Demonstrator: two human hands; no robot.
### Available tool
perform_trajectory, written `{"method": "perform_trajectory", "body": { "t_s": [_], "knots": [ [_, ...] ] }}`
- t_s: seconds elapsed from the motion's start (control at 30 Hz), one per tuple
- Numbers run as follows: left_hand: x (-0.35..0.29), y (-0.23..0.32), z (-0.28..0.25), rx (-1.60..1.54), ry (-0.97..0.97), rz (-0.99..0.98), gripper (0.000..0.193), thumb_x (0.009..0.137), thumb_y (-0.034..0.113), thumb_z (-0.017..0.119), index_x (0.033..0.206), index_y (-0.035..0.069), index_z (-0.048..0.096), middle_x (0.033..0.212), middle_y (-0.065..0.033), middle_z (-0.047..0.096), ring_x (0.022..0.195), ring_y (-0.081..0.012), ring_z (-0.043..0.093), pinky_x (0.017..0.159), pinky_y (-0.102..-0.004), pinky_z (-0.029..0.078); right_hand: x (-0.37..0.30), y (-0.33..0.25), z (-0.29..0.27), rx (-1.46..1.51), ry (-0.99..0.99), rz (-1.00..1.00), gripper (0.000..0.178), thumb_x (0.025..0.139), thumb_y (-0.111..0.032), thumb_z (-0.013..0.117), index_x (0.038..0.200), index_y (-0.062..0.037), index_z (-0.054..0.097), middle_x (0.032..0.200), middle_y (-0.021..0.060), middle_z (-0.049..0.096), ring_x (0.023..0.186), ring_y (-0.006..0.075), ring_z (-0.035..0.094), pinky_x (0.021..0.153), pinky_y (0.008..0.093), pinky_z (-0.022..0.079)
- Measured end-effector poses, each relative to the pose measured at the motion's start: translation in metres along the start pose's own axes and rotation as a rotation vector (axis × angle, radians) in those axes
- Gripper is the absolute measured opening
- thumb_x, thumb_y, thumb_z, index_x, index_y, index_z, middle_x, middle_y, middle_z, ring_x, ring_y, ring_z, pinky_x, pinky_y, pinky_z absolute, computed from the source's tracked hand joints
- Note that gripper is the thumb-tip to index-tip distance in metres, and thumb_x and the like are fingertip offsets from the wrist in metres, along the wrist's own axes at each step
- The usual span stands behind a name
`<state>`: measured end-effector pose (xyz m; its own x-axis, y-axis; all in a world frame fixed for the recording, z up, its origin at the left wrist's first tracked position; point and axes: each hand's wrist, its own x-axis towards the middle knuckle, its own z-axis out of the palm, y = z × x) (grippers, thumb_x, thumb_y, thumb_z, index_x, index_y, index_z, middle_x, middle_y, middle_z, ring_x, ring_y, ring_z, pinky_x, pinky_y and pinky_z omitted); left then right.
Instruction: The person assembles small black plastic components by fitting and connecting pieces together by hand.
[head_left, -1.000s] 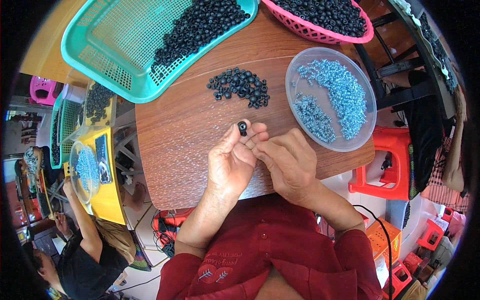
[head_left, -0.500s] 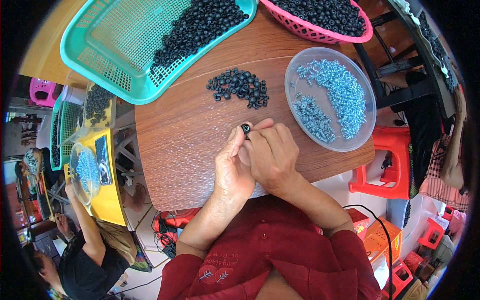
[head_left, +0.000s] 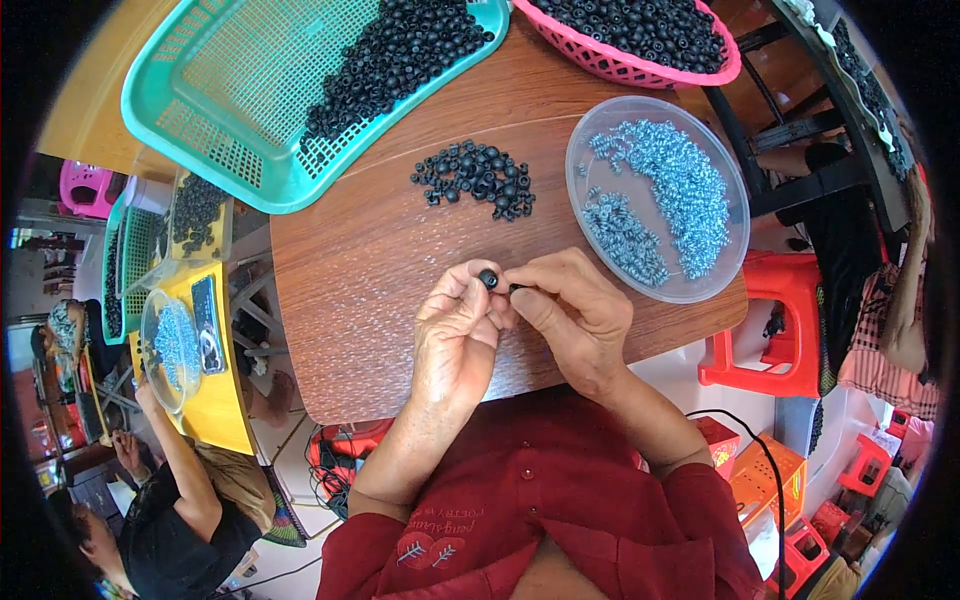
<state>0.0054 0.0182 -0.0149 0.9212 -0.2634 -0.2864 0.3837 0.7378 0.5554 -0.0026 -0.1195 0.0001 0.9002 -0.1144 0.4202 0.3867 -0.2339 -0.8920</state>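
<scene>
Above the near half of the wooden table, my left hand grips a small round black plastic part with a hole in its end. My right hand is just beside it, thumb and forefinger pinching a smaller black piece, mostly covered by the fingertips. A loose pile of similar black parts lies beyond both hands. At the right stands a shallow clear round dish, holding many tiny shiny bluish pieces that look like springs.
A green mesh basket with black parts stands at the far left, a pink basket of them at the far right. Red stools are right of the table. To the left, a co-worker's arm reaches to a yellow surface.
My hands, close together before, have come slightly apart. The right hand has shifted right and turned, and a small black piece now shows in its pinch. The left keeps its round black part.
</scene>
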Motion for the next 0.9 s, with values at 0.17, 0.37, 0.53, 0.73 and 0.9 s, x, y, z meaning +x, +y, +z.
{"method": "perform_trajectory", "body": {
  "t_s": [0.17, 0.37, 0.53, 0.73, 0.9],
  "knots": [
    [-0.003, 0.002, 0.009, 0.028, 0.025, 0.037, 0.023, 0.09, 0.012, 0.058, 0.109, -0.001, 0.055, 0.092, -0.006, 0.059, 0.078, -0.0134, 0.055, 0.067, -0.0257, 0.046, -0.001, -0.001, 0.002, 0.088, 0.002, 0.136, 0.017, 0.074, 0.002, 0.068, 0.09, -0.0025, 0.068, 0.086, 0.0071, 0.064, 0.078, 0.0188, 0.059, 0.066, 0.0294, 0.046],
    [-0.007, 0.001, 0.007, 0.122, 0.06, 0.037, 0.023, 0.089, 0.009, 0.06, 0.109, -0.002, 0.057, 0.088, -0.0054, 0.061, 0.07, -0.0119, 0.055, 0.064, -0.0234, 0.045, -0.004, 0.005, 0.002, 0.077, 0.024, 0.058, 0.021, 0.069, 0.003, 0.07, 0.089, -0.0036, 0.069, 0.085, 0.0068, 0.063, 0.079, 0.0192, 0.058, 0.067, 0.0284, 0.046],
    [-0.006, -0.001, 0.002, 0.147, 0.038, 0.044, 0.022, 0.088, 0.009, 0.061, 0.107, -0.002, 0.058, 0.09, -0.0053, 0.062, 0.069, -0.0105, 0.053, 0.063, -0.0219, 0.044, -0.003, 0.006, 0.001, 0.015, -0.027, 0.001, 0.021, 0.071, 0.006, 0.07, 0.091, -0.0021, 0.069, 0.087, 0.0066, 0.061, 0.079, 0.0153, 0.057, 0.065, 0.0245, 0.045],
    [-0.006, -0.002, 0.005, 0.202, 0.057, 0.088, 0.022, 0.087, 0.007, 0.063, 0.106, -0.003, 0.059, 0.091, -0.0058, 0.062, 0.069, -0.0101, 0.052, 0.062, -0.0209, 0.043, -0.004, 0.003, 0.002, -0.038, -0.011, 0.004, 0.02, 0.07, 0.002, 0.07, 0.089, -0.0048, 0.069, 0.083, 0.007, 0.062, 0.077, 0.0203, 0.058, 0.066, 0.0296, 0.046],
    [-0.006, -0.004, 0.004, 0.256, 0.065, 0.14, 0.02, 0.086, 0.003, 0.063, 0.105, -0.005, 0.059, 0.092, -0.0067, 0.063, 0.072, -0.0101, 0.053, 0.064, -0.0212, 0.043, -0.002, 0.0, -0.001, 0.019, -0.013, 0.088, 0.017, 0.07, 0.001, 0.069, 0.086, -0.003, 0.067, 0.083, 0.0073, 0.063, 0.076, 0.0206, 0.058, 0.066, 0.0306, 0.046]
  ]
}}
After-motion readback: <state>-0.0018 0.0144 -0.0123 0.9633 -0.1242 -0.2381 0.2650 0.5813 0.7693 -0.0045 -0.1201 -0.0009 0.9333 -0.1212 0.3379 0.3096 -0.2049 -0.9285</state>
